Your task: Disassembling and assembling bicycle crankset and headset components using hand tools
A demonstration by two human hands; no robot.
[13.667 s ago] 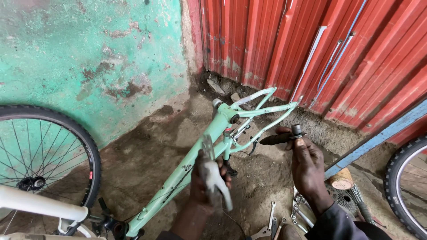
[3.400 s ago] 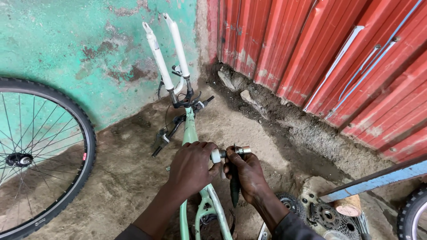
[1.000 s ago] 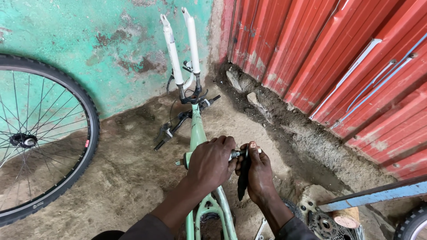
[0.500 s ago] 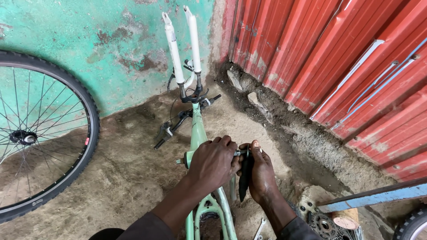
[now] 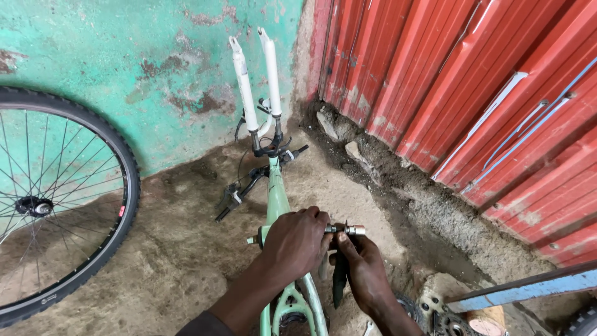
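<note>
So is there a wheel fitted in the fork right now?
No, the white fork legs point up bare against the green wall, and the wheel leans apart at the left.

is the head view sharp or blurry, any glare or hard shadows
Head view: sharp overall, the left hand, right hand and pale green bike frame crisp; soft, even daylight, no glare, only faint shadow under the wheel; slight wide-angle bending at the edges.

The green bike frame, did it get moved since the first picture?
Yes. The green bike frame now lies with its white fork pointing up toward the green wall; before, it slanted toward the red metal sheets.
</note>
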